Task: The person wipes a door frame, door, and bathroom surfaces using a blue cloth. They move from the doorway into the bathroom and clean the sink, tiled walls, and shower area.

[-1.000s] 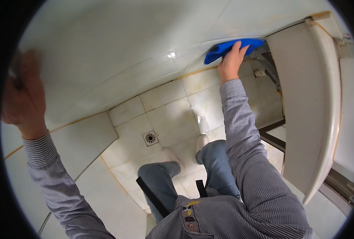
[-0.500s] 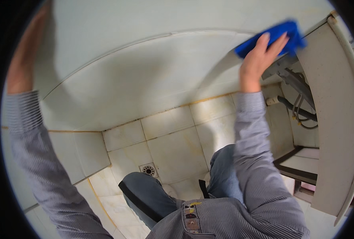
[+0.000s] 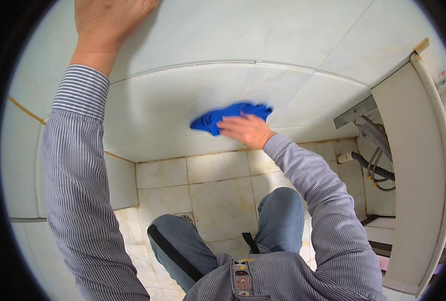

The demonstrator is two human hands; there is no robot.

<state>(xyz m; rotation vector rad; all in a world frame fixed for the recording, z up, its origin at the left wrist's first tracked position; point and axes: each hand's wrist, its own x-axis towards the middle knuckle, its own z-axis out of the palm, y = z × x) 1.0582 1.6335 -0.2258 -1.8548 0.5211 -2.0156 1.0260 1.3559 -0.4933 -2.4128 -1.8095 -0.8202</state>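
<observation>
A bright blue cloth (image 3: pixel 240 109) lies bunched against the pale wall tiles (image 3: pixel 173 95), low on the wall and below a curved horizontal joint. My right hand (image 3: pixel 248 129) presses on it with the fingers laid over its lower part, and the cloth spreads out past them on both sides. At the upper left my left hand (image 3: pixel 113 17) is up by the wall. The top edge of the picture cuts off most of its fingers, and nothing held shows in the visible part.
On the right stands a white cabinet or basin panel (image 3: pixel 416 175), with a metal bracket (image 3: pixel 358 111) and a grey drain hose (image 3: pixel 371 164) behind it. Floor tiles (image 3: pixel 223 200) with a round drain (image 3: pixel 187 217) lie below, in front of my knees (image 3: pixel 283 213).
My right hand has brought the cloth down and left, away from the bracket to the middle of the lower wall. My left hand has shifted right.
</observation>
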